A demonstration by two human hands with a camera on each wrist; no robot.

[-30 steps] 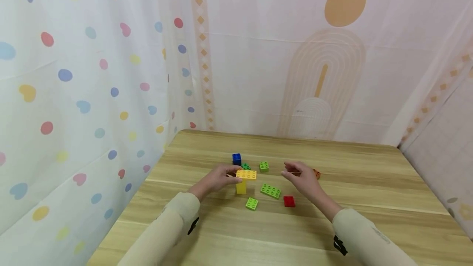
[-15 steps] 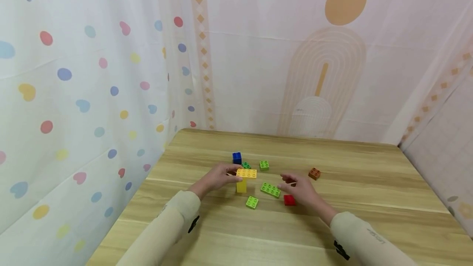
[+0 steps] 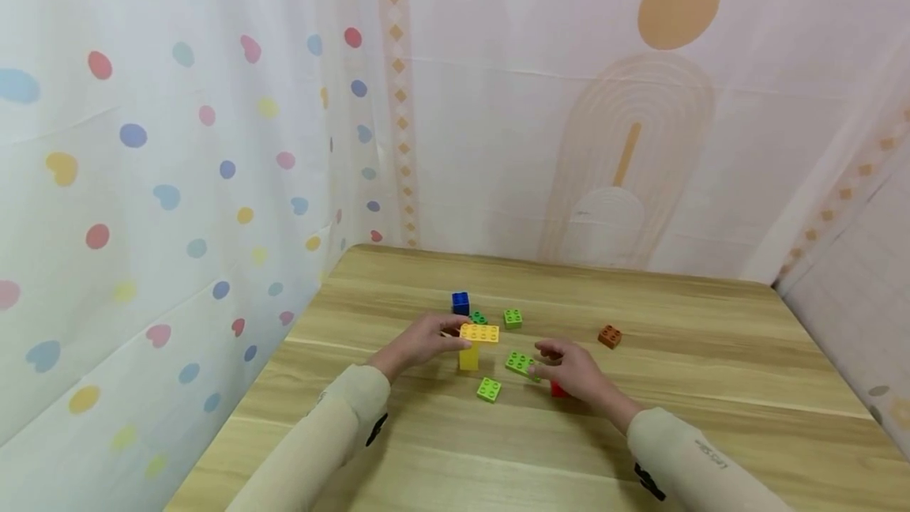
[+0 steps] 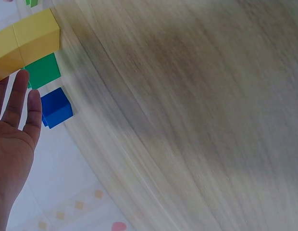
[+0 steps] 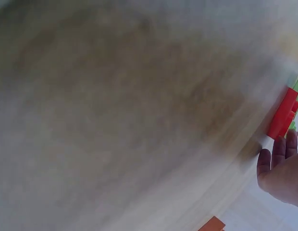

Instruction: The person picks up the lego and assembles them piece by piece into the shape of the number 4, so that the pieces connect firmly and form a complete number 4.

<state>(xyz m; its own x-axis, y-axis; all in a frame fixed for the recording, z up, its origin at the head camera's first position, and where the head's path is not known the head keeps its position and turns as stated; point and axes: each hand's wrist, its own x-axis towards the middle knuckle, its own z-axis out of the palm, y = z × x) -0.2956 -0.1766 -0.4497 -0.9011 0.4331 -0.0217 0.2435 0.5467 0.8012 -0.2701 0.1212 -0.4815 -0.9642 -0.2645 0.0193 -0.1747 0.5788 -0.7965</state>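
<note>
A yellow block stack [image 3: 468, 357] stands upright with an orange-yellow eight-stud brick [image 3: 479, 333] across its top. My left hand [image 3: 424, 343] pinches that stack near its top, thumb in front and fingers behind. In the left wrist view the hand [image 4: 14, 144] is beside the yellow blocks [image 4: 38, 37]. My right hand [image 3: 574, 372], fingers relaxed, hovers at the right end of a long light green brick [image 3: 520, 363] and partly covers a red brick [image 3: 558, 390]. The right wrist view has the hand [image 5: 285, 175] beside the red brick [image 5: 282, 114]; whether it touches either brick I cannot tell.
Behind the stack are a blue brick [image 3: 460, 303] and a dark green brick [image 3: 479, 318]. Small light green bricks lie behind [image 3: 513, 318] and in front [image 3: 489, 389]. A brown brick [image 3: 609, 336] lies to the right on the wooden table [image 3: 455, 457].
My right hand has moved left and nearer me, from in front of the brown brick to the long green brick. The left hand keeps its grip on the stack.
</note>
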